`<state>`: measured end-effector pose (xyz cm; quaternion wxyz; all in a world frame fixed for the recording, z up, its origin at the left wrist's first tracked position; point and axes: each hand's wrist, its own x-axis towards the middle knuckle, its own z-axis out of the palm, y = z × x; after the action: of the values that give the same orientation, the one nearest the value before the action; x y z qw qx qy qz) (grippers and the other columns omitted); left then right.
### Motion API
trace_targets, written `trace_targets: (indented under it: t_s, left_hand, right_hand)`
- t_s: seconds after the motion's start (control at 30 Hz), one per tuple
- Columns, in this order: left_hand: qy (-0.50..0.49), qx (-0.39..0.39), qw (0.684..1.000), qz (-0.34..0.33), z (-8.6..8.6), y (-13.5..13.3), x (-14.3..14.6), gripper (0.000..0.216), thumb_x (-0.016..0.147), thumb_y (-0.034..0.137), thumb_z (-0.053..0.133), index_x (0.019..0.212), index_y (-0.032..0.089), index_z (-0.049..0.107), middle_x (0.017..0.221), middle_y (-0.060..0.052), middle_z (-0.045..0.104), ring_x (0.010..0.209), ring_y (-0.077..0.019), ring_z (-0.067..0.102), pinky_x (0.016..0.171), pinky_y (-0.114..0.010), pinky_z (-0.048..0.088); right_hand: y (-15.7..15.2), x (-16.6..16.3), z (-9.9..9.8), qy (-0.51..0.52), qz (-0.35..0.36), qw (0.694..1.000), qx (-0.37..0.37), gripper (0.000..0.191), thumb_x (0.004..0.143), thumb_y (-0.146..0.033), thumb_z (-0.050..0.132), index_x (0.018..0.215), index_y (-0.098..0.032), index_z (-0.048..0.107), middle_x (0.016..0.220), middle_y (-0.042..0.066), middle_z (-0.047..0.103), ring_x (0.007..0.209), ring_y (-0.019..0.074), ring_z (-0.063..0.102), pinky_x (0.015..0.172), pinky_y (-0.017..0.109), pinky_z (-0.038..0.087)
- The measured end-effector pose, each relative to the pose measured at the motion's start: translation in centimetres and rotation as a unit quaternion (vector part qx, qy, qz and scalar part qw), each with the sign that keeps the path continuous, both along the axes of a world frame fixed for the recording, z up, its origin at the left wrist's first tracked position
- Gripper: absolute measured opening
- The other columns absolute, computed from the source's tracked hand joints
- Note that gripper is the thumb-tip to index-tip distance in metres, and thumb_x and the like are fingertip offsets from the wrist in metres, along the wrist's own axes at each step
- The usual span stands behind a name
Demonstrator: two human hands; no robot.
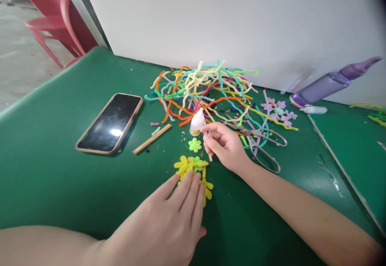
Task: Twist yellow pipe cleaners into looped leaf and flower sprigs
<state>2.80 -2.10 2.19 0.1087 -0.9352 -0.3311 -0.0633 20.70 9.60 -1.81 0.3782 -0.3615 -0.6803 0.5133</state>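
My left hand (pixel 173 217) lies flat with its fingers stretched out, pressing on a yellow pipe-cleaner flower (pixel 193 169) on the green table (pixel 60 169). My right hand (pixel 224 143) is closed in a pinch round a thin wooden stick (pixel 210 156), its tip just right of the yellow flower. A small light-green flower (pixel 195 145) lies just left of the right hand. A small white glue bottle (pixel 197 122) stands right behind that hand's fingers.
A tangle of coloured pipe cleaners (pixel 205 89) lies by the white wall. Scissors (pixel 262 143), purple flowers (pixel 279 111), a purple glue gun (pixel 328 83), a phone (pixel 110 123) and a wooden stick (pixel 152 138) are on the table. Red chair (pixel 57 20) at far left.
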Motion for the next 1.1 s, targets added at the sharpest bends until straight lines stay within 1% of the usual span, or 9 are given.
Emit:
trace_targets:
  t_s: [0.13,0.2,0.37,0.5,0.57,0.7,0.77,0.93,1.1]
  left_hand:
    - [0.008,-0.006,1.0,0.015,-0.4,0.2,-0.1,0.068,0.088,0.057,0.042,0.131,0.006,0.056,0.141,-0.016,0.049,0.133,-0.031,0.043,0.101,-0.047,0.044]
    - [0.003,-0.028,1.0,-0.005,-0.8,0.3,0.0,0.079,0.084,0.067,0.041,0.136,0.008,0.051,0.148,-0.013,0.04,0.14,-0.0276,0.032,0.104,-0.043,0.042]
    - [-0.015,-0.087,0.994,-0.066,-1.1,1.6,0.1,0.078,0.09,0.065,0.03,0.146,0.011,0.034,0.156,-0.005,0.021,0.146,-0.0182,0.015,0.112,-0.038,0.032]
    - [-0.038,-0.15,0.984,-0.093,-0.9,3.0,-0.4,0.081,0.09,0.066,0.024,0.148,0.009,0.025,0.156,-0.008,0.022,0.145,-0.0213,0.018,0.115,-0.038,0.025]
    - [-0.051,-0.178,0.974,-0.131,-0.8,3.7,-0.6,0.082,0.09,0.066,0.023,0.149,0.009,0.02,0.156,-0.009,0.021,0.145,-0.0214,0.018,0.116,-0.038,0.024]
    - [-0.069,-0.204,0.965,-0.151,-1.1,5.5,-0.8,0.079,0.091,0.064,0.028,0.149,0.012,0.021,0.156,-0.007,0.023,0.145,-0.0219,0.019,0.119,-0.04,0.019]
    - [-0.065,-0.222,0.961,-0.15,-1.5,6.1,-1.0,0.079,0.09,0.064,0.03,0.149,0.011,0.022,0.154,-0.009,0.028,0.144,-0.0219,0.022,0.119,-0.04,0.017]
    - [-0.055,-0.242,0.96,-0.131,-1.8,6.5,-0.9,0.081,0.09,0.064,0.029,0.149,0.01,0.021,0.156,-0.009,0.02,0.145,-0.0224,0.017,0.12,-0.038,0.014]
    - [-0.024,-0.256,0.958,-0.124,-1.4,5.8,-0.8,0.075,0.092,0.061,0.03,0.15,0.015,0.017,0.157,-0.005,0.017,0.145,-0.0193,0.018,0.12,-0.038,0.015]
  right_hand:
    - [0.0,-0.1,0.1,0.001,-0.001,1.0,-0.004,0.017,0.091,-0.032,0.053,0.103,-0.02,0.056,0.062,-0.005,0.053,0.05,0.0086,0.052,0.048,0.022,0.043]
    - [0.0,-0.1,0.1,-0.002,-0.005,1.0,-0.006,0.017,0.091,-0.032,0.053,0.103,-0.02,0.056,0.061,-0.005,0.054,0.049,0.0085,0.051,0.048,0.022,0.043]
    - [0.0,-0.1,0.2,0.003,-0.006,1.0,-0.012,0.017,0.091,-0.032,0.053,0.103,-0.02,0.055,0.06,-0.005,0.053,0.049,0.0084,0.051,0.048,0.022,0.043]
    - [0.0,-0.1,0.3,0.035,-0.003,0.999,-0.031,0.018,0.092,-0.033,0.052,0.104,-0.02,0.054,0.057,-0.007,0.053,0.047,0.008,0.049,0.048,0.022,0.043]
    - [0.1,-0.1,0.3,0.045,-0.005,0.998,-0.035,0.019,0.092,-0.034,0.051,0.104,-0.02,0.053,0.056,-0.007,0.053,0.047,0.0079,0.049,0.048,0.022,0.043]
    - [0.2,-0.1,0.5,0.056,-0.015,0.998,-0.039,0.022,0.093,-0.038,0.051,0.105,-0.02,0.054,0.056,-0.006,0.054,0.048,0.0083,0.048,0.048,0.022,0.043]
    - [0.3,-0.1,0.5,0.071,-0.024,0.996,-0.041,0.024,0.093,-0.04,0.05,0.104,-0.02,0.054,0.055,-0.006,0.054,0.046,0.0084,0.048,0.047,0.022,0.043]
    - [0.7,0.0,0.4,0.09,-0.025,0.995,-0.043,0.024,0.093,-0.041,0.05,0.103,-0.019,0.055,0.054,-0.006,0.055,0.044,0.0082,0.049,0.047,0.022,0.044]
    - [0.9,0.1,0.4,0.088,-0.021,0.994,-0.054,0.024,0.093,-0.041,0.05,0.102,-0.019,0.054,0.053,-0.007,0.054,0.044,0.0078,0.048,0.045,0.021,0.041]
